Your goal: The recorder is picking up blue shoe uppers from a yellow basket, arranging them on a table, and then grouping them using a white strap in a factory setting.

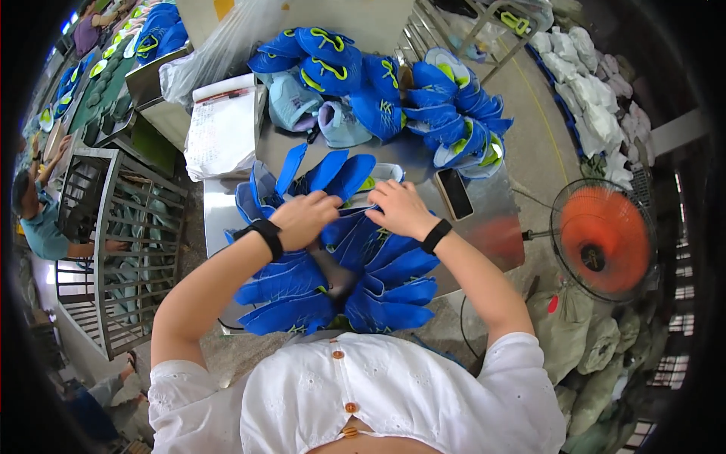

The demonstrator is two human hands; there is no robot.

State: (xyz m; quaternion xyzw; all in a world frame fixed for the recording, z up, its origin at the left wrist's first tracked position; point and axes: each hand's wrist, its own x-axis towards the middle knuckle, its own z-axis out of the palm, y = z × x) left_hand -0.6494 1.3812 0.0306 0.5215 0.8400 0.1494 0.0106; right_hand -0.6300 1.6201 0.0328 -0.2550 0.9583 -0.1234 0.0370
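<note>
A bundle of blue shoe uppers [280, 284] with light linings is fanned out in a ring on the metal table in front of me. My left hand [306, 218] lies over its far left part, fingers bent around an upper; the thumb is hidden. Opposite it, my right hand [399, 208] pinches the edge of a blue upper with a pale lining [359, 203]. The two hands are a short way apart, with that upper between them. Black bands circle both wrists.
Behind lie more blue uppers [325, 64], pale blue uppers [291, 102] and a written notepad [221, 129] with a pen. A phone [454, 194] rests right of the bundle. An orange fan [601, 234] stands at right, a metal cage cart [140, 250] at left. Co-workers sit far left.
</note>
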